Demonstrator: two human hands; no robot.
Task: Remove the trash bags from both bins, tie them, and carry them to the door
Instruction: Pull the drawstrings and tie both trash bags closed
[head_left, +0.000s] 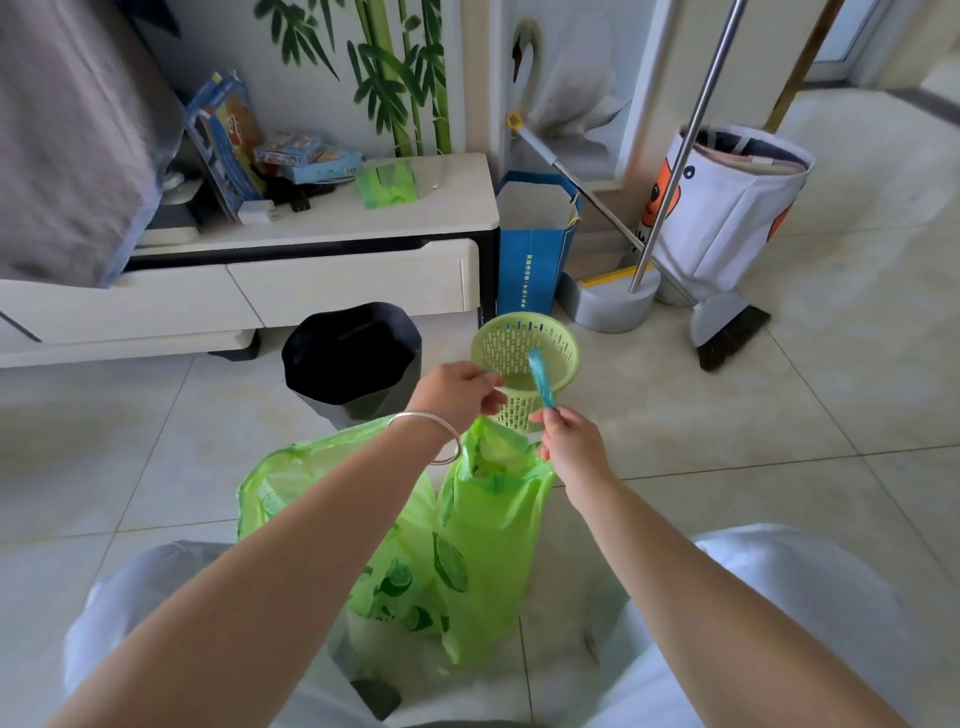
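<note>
So the person is crouched over the tile floor with a thin, see-through lime-green plastic trash bag (493, 525) pulled up between their knees. It's printed with dark green lime slices, crinkly and shiny, with its mouth gathered into a bunch at the top. A second green plastic bag (291, 483) of the same sort sits just beside it on the left, mouth sagging open.

The left hand (454, 392), with a silver bangle (428, 434) on the wrist, has its fingers curled and seems to be pinching something thin at the bag's top, though I can't tell exactly what. The right hand (569, 441) pinches a blue drawstring strip (540, 376) between its fingertips, and the strip stands up from the grip.

Just behind the hands is a small lime-green slotted plastic bin (524, 358) with no bag in it. Beside that, to the left, stands a grey bin lined with a black bag (353, 358), in front of a cream TV cabinet (332, 291). A blue paper bag (535, 249), a grey dustpan (608, 301) and a broom (727, 332) lean near the wall.
</note>
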